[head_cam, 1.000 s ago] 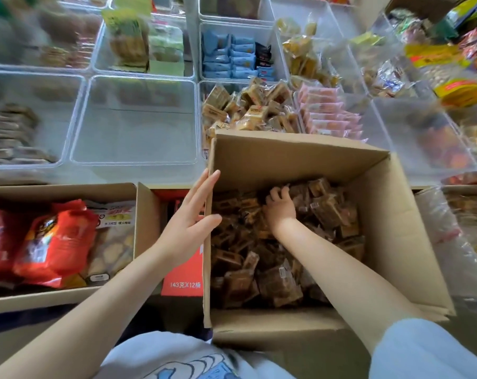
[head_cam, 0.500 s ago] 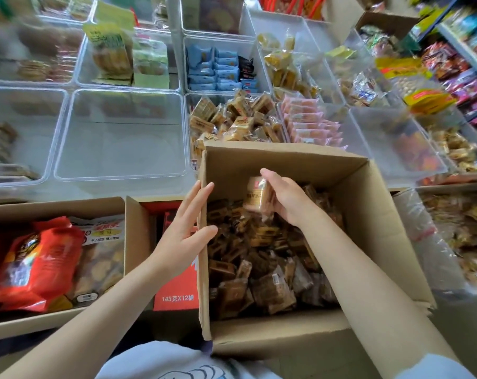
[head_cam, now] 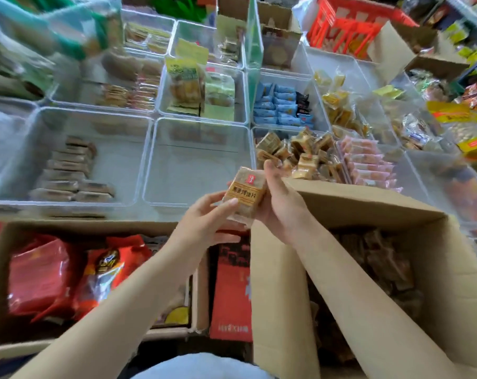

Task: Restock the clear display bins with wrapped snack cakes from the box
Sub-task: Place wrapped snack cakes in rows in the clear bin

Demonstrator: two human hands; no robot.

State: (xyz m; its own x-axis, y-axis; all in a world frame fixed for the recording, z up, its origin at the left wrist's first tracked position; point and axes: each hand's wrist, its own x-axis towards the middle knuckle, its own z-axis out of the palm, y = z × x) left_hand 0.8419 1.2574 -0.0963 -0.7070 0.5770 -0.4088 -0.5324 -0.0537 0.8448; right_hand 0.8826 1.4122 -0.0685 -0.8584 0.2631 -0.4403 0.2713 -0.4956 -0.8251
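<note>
Snack cake: one wrapped snack cake (head_cam: pixel 244 196) is held up at the centre of the frame, above the near left corner of the open box, label side to the camera.
Long axis: it runs from upper left to lower right of the frame, tilted a little; the small red mark on the label sits at the upper end.
Right hand: the right hand (head_cam: pixel 279 203) grips the cake's right edge, fingers curled behind it and the thumb rising past its upper right corner.
Left hand: the left hand (head_cam: pixel 204 225) pinches the cake's lower left edge, thumb on the front of the wrapper, the other fingers bent beneath.
Box: the cardboard box (head_cam: pixel 450 283) fills the lower right of the frame, flaps up, with dark wrapped cakes (head_cam: pixel 382 258) heaped inside.
Matching bin: the clear bin (head_cam: pixel 256 131) just beyond the box, right of centre, holds a loose pile of tan cakes (head_cam: pixel 300 154) and looks nearly full; the box's far edge covers its near wall.
Open room: the clear empty bin (head_cam: pixel 150 160) straight ahead of the hands, left of the tan cakes, has a bare floor.
Left neighbour: a bin at mid left holds flat brown packets (head_cam: pixel 68 173) in a row.
Lower left: a second carton (head_cam: pixel 2 242) holds red bags (head_cam: pixel 40 274); a red pack (head_cam: pixel 232 291) stands between the two cartons.
</note>
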